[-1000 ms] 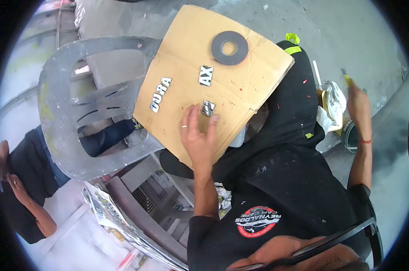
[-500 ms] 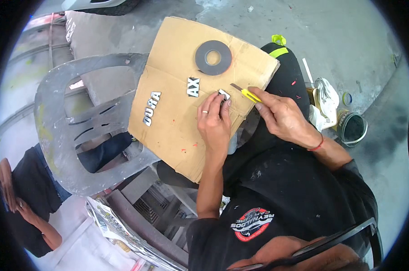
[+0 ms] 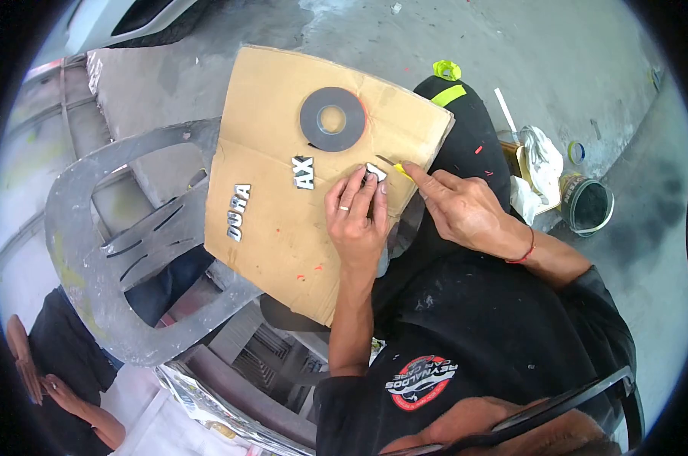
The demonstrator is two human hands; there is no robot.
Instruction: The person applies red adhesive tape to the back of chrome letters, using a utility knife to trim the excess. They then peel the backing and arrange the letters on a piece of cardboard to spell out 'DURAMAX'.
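A flat piece of cardboard [image 3: 264, 99] lies across my lap. On it, my left hand [image 3: 357, 216] pinches a small white-and-black letter emblem [image 3: 376, 172] at its edge. My right hand [image 3: 466, 209] grips a yellow box cutter [image 3: 402, 172], the index finger stretched along its handle and the blade pointing toward the emblem. Left of my left hand lie the emblem letters "AX" [image 3: 303, 174], and farther left the letters "DURA" [image 3: 238, 213]. Above them sits a roll of dark grey tape [image 3: 311, 121] with a red edge.
A scuffed grey plastic chair [image 3: 74, 228] stands at the left, with a person [image 3: 63, 365] beyond it. To the right on the floor are a dark bucket [image 3: 589, 207] and a container with white cloth [image 3: 543, 156]. Red scraps dot the cardboard. A vehicle [image 3: 93, 26] shows at upper left.
The view has shifted, so the cardboard appears lower and farther left. My right hand has brought the box cutter's blade closer to the emblem, and its fingers cover more of the yellow handle.
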